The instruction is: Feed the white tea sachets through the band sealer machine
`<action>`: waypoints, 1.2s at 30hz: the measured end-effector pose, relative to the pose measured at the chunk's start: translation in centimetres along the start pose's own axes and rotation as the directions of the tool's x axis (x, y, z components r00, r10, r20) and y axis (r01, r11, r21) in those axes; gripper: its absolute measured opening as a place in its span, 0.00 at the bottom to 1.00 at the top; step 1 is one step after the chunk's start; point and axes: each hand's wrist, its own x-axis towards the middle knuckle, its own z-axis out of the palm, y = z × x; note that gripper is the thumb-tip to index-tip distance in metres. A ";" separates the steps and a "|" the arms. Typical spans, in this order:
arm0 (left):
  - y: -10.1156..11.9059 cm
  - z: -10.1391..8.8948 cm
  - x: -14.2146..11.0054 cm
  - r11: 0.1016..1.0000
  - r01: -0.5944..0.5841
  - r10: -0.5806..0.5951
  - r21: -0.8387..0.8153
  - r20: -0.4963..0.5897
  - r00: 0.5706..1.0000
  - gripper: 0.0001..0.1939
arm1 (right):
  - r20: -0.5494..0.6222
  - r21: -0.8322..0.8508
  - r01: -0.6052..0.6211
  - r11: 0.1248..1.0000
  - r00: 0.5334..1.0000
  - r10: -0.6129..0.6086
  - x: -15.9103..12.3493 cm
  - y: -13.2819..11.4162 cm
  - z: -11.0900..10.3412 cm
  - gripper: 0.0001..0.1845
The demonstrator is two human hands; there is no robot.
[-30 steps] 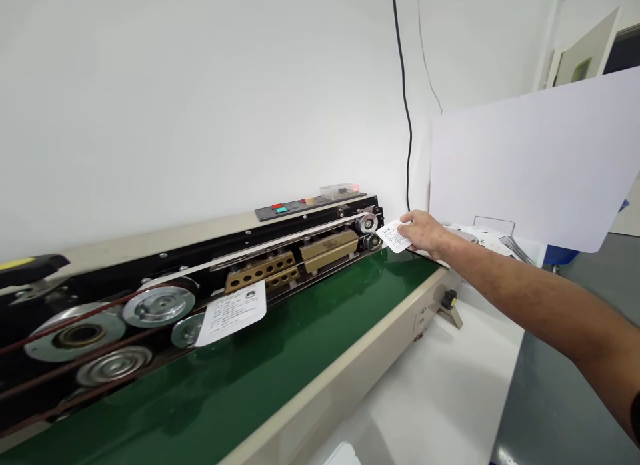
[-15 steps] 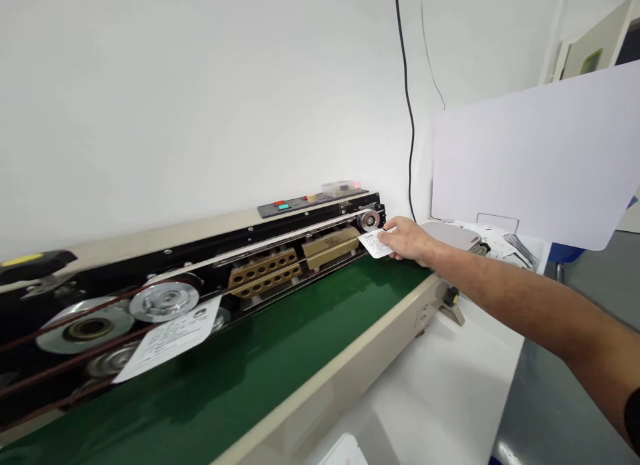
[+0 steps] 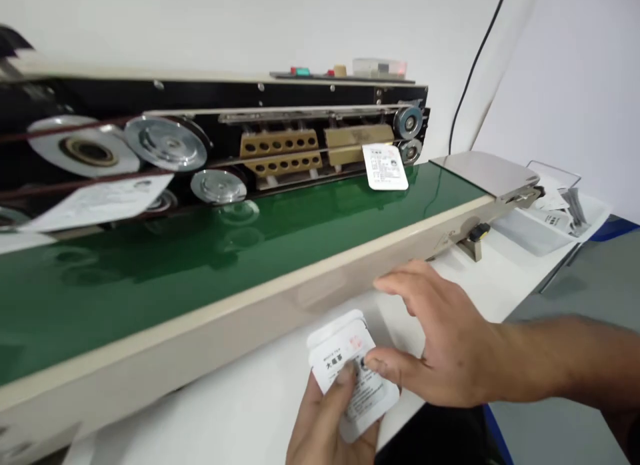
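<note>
In my left hand is a small stack of white printed sachets, thumb pressed on the top one. My right hand hovers just right of the stack, fingers spread apart from the thumb; the thumb tip overlaps the top sachet's edge, and I cannot tell if it touches. Beyond my hands, one sachet stands in the band sealer, its upper edge in the band and its lower end over the green conveyor belt. Another sachet, blurred, hangs farther left along the sealer.
A white bin with loose sachets stands at the belt's right end, near a grey metal plate. The conveyor's beige side rail runs between my hands and the belt. A black cable hangs down the wall.
My right hand has let go of a sachet at the sealer's right end and come back to the stack. My left hand has come into view. The left sachet has moved farther left.
</note>
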 end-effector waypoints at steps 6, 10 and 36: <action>-0.7 -1.6 1.0 0.999 -0.037 0.038 -0.012 0.118 0.992 0.23 | 0.255 0.103 -0.275 0.956 0.936 0.242 -2.3 0.0 3.4 0.29; -0.8 -2.1 1.2 0.998 -0.049 0.058 -0.049 0.213 0.975 0.25 | 0.261 0.204 -0.361 0.910 0.916 0.305 -3.1 0.0 4.5 0.27; -0.5 -0.5 1.0 0.999 -0.030 0.028 0.032 0.062 0.998 0.33 | 0.016 0.643 -0.482 0.595 0.785 0.619 -3.7 2.9 1.9 0.16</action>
